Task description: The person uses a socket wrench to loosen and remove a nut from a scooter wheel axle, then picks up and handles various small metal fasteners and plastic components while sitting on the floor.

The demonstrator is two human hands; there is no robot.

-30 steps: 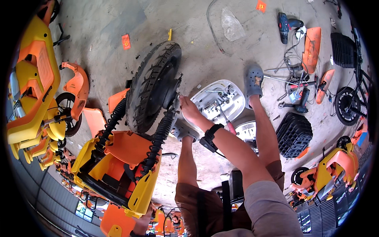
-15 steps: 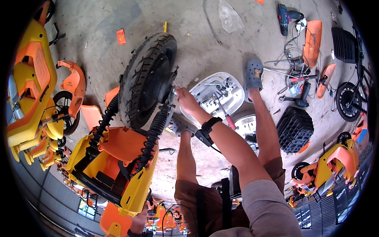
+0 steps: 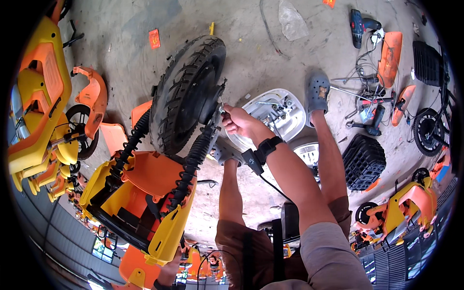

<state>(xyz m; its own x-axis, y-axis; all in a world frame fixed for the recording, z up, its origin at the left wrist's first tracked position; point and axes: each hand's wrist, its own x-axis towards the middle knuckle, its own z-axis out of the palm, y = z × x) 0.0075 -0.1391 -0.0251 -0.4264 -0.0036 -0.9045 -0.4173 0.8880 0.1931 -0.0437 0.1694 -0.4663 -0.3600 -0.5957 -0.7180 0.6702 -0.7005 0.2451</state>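
Right hand (image 3: 238,121) (nearly closed) pinches a metal piece (image 3: 222,109).

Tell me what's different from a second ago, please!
The right hand has turned beside the wheel, so its curled fingers show. Its forearm now covers the tool's red handle. I can't tell whether it grabbed or released anything. The wheel, white tray and grey shoes stayed put.

Your right hand (image 3: 240,122), fingers curled, at one black-tyred wheel (image 3: 189,95). One white tray (image 3: 291,127), metal parts (image 3: 278,110) inside
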